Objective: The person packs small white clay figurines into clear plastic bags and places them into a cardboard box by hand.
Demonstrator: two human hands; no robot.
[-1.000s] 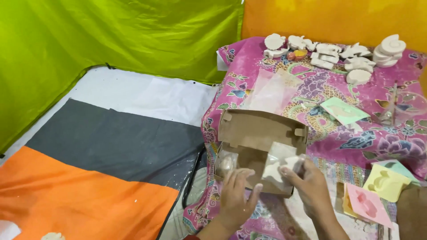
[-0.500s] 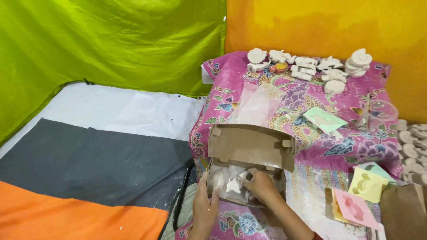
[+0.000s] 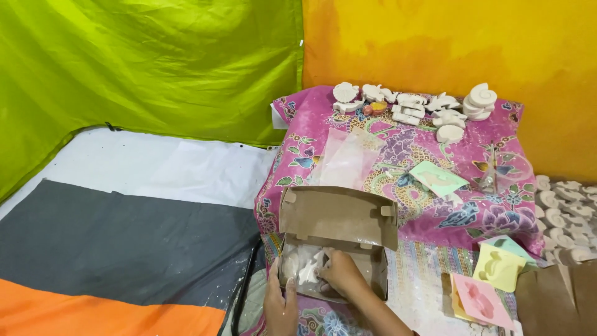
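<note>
We see the brown cardboard box [image 3: 336,239] lying open at the near edge of the pink flowered cloth [image 3: 398,155], its lid standing up behind; our left hand [image 3: 281,305] grips the box's near left corner, fingers curled on the wall. Our right hand [image 3: 341,274] is inside the box, fingers bent down onto the white plaster figure [image 3: 306,269] in clear wrapping; whether it truly grasps it we cannot tell; more white figures [image 3: 410,107] sit at the cloth's far end.
</note>
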